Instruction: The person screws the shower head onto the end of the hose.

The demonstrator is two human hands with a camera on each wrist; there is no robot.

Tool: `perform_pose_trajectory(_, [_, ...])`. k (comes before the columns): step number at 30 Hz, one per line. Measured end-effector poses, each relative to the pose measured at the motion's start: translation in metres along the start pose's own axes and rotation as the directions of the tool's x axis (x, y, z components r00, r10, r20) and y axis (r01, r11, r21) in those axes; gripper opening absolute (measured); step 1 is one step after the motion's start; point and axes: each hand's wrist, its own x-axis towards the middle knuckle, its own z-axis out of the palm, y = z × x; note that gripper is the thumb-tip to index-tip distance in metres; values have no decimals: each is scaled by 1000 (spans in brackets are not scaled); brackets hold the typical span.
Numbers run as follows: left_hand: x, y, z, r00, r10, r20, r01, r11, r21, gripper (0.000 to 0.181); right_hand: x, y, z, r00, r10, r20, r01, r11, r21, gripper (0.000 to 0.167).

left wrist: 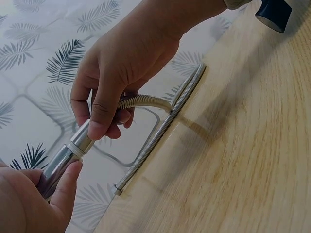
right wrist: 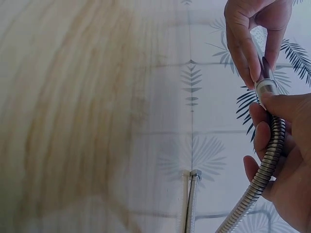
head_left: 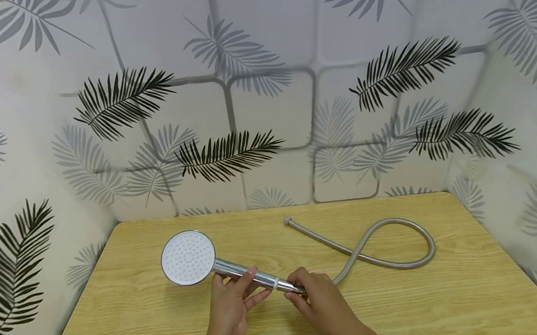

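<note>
A person's left hand (head_left: 230,304) holds the chrome handle (head_left: 231,268) of a round, white-faced shower head (head_left: 188,258) between thumb and fingers, over a wood-grain tabletop (head_left: 456,305). Just beside it, the right hand (head_left: 325,304) pinches the metal end fitting (head_left: 288,286) of a flexible steel hose (head_left: 357,253) at the handle's base. Beyond, the hose crosses itself in one loop, its other end nut (head_left: 288,221) near a leaf-patterned wall (head_left: 274,113).

We see matt, plastic-looking white on the shower head (head_left: 188,258), glossy chrome-like metal on its smooth handle (head_left: 230,269), and ribbed, duller metal on the hose (right wrist: 252,194) near the back edge of the faintly shiny, wood-grained tabletop (head_left: 134,296).
</note>
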Motion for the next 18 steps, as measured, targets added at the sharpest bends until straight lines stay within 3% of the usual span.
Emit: perform_pose_trajectory(18, [-1,0,1,1000,-1,-11,1,1000,-7,43,0,0,-2,1000,-8,23,8,1000,19,13])
